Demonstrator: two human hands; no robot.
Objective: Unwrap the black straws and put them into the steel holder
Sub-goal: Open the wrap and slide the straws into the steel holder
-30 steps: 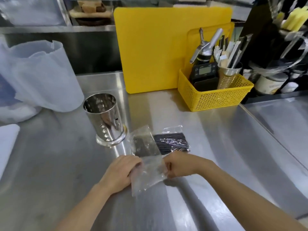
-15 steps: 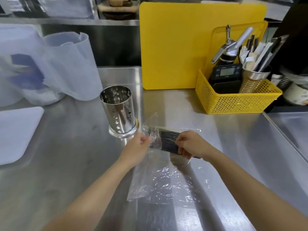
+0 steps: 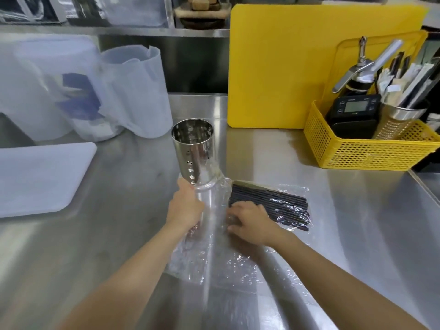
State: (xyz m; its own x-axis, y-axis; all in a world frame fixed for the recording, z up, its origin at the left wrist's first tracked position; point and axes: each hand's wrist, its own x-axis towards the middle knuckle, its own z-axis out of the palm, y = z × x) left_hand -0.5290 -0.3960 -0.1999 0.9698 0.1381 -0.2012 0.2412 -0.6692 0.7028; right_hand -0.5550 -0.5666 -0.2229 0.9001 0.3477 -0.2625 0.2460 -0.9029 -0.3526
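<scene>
A bundle of black straws (image 3: 273,204) lies on the steel counter, on and partly under crinkled clear plastic wrap (image 3: 214,260). My right hand (image 3: 250,222) covers the bundle's near left end, fingers curled onto the straws. My left hand (image 3: 186,207) pinches a raised fold of the wrap, which stands between the two hands and reaches up to the foot of the holder. The perforated steel holder (image 3: 193,148) stands upright just beyond my left hand, with nothing visible inside.
A yellow basket (image 3: 357,153) with a timer, a dispenser and a cup of utensils stands at the back right. A yellow cutting board (image 3: 273,67) leans behind. A white tray (image 3: 40,177) and translucent tubs (image 3: 133,91) sit at the left.
The wrap has been pulled open and spread toward me. The straws have come down flat onto the counter to the right, and my left hand has lifted a fold of wrap by the holder.
</scene>
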